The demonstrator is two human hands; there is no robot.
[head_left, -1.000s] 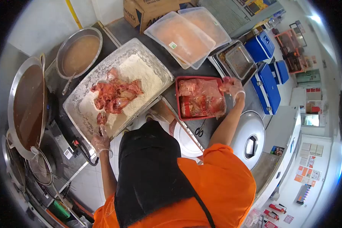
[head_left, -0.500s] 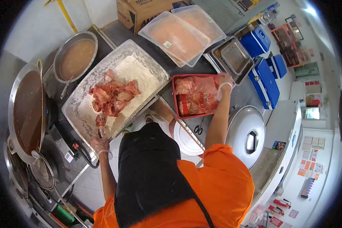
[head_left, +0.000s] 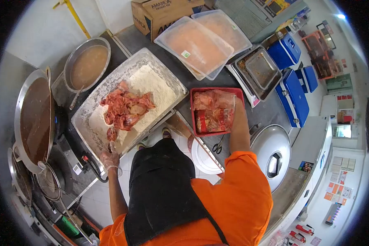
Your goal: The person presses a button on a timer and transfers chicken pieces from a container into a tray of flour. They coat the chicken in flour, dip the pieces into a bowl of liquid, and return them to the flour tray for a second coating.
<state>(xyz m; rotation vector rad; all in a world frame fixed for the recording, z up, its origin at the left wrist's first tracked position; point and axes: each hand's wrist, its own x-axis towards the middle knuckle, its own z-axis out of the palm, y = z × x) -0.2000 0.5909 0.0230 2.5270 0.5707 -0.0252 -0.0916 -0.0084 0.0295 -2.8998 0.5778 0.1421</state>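
The person in front of me wears an orange shirt [head_left: 229, 180] and a black apron [head_left: 160, 184], and works at a dark worktop [head_left: 184, 80] with gloves of thin clear plastic. The left hand [head_left: 110, 159] is at the near left end of a big metal tray [head_left: 151, 58]. Its fingers are gathered rather than spread, and one small meat piece [head_left: 112, 133] lies just beyond their tips; whether they pinch it, I cannot tell. In the middle of this tray, a pile of raw meat [head_left: 127, 107] lies upon white flour [head_left: 163, 87].

The right hand [head_left: 228, 99] reaches over the right side of a red tray [head_left: 193, 119], which stands to the right of the metal one. Inside it are clear bags of meat [head_left: 211, 117]. The forearm covers part of this hand, so I cannot tell if the fingers are closed on something.

Near the red tray lie black-handled scissors [head_left: 217, 148], and to their right a round steel lid [head_left: 264, 149]. On the far side are two translucent plastic containers [head_left: 194, 43], and at the far left stands a metal basin [head_left: 67, 67] with cloudy brown liquid.
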